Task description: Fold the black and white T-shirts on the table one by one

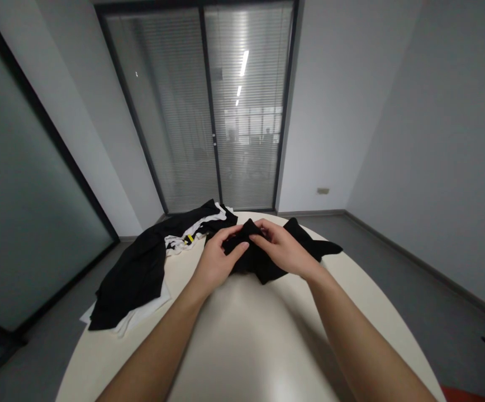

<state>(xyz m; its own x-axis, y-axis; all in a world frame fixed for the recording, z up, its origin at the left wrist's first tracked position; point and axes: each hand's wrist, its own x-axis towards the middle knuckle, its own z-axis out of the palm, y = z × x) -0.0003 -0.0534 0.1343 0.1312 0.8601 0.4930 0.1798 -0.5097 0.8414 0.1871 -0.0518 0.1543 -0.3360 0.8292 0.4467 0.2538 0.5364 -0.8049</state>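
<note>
A crumpled black garment [309,241] lies on the far part of a round cream table [242,335]. Both hands grip it near its middle. My left hand [216,258] pinches a fold of the black cloth between thumb and fingers. My right hand [282,248] is closed on the same cloth right beside it, fingers curled into the fabric. The hands nearly touch each other.
A pile of black and white clothes [142,268] with a small yellow tag [189,238] spreads over the table's left side and hangs past its edge. Glass doors with blinds [209,106] stand behind. A grey floor surrounds the table.
</note>
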